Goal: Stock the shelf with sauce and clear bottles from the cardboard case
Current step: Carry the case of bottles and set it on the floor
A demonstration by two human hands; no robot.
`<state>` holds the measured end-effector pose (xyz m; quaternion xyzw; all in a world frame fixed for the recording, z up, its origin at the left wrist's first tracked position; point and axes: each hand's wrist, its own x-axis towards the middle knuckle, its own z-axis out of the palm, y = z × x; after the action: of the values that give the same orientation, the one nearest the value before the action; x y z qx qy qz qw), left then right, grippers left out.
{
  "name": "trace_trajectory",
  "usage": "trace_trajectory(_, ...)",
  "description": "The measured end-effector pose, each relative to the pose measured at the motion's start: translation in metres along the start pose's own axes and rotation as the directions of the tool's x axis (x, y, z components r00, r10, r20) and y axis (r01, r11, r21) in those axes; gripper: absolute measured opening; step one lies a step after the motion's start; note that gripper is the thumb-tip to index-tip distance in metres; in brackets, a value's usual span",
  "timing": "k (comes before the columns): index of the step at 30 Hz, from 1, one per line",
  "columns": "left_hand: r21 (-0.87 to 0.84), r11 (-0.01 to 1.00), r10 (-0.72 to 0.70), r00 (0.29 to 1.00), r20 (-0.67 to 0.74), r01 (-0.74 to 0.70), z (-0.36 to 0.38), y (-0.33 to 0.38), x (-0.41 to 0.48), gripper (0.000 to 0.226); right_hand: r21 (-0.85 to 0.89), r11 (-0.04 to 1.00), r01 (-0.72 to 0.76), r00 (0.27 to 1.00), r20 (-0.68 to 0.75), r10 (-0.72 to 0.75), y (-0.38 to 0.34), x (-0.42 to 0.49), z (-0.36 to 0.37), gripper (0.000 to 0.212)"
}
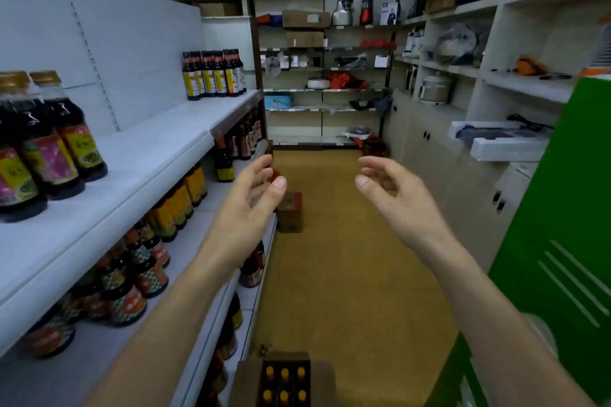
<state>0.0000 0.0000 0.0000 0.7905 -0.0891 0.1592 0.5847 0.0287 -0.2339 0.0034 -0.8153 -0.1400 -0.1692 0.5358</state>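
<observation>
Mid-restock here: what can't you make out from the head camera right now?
Cardboard case: cut off by the bottom edge, head view; six yellow caps show, full count does not.
Small box on the floor: partly hidden behind the left hand; contents unknown.
Near bottles on the shelf: labels blurred, unreadable.
Green panel: cut by the right edge; unidentifiable.

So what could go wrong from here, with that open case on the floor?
The case sits low in the aisle, so a step forward might kick it. The sauce bottles stand near the edge of the shelf; the left hand, reaching past, could knock one off.
</observation>
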Motion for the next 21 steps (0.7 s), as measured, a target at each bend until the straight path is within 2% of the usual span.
trace_trajectory(5,0.019,0.996,-0.090,0.996,0.028,0.089,0.009,-0.031,-0.005,0.068,-0.002,0.996,-0.086,0.995,0.051,0.086,0.033,-0.005,0.017,0.036)
trace_trajectory(11,0.057,0.962,-0.271,0.961,0.047,0.269,0.015,-0.095,-0.017,0.077,-0.059,0.975,-0.216,0.963,0.150,0.222,0.089,-0.015,0.054,0.037)
trace_trajectory(17,0.060,0.884,-0.467,0.882,0.056,0.464,0.017,-0.185,-0.025,0.058,-0.104,0.916,-0.387,0.883,0.246,0.400,0.163,-0.030,0.107,0.037)
trace_trajectory(21,0.078,0.801,-0.599,0.795,0.094,0.594,0.016,-0.251,-0.023,0.056,-0.160,0.839,-0.519,0.789,0.288,0.543,0.211,-0.035,0.146,0.040)
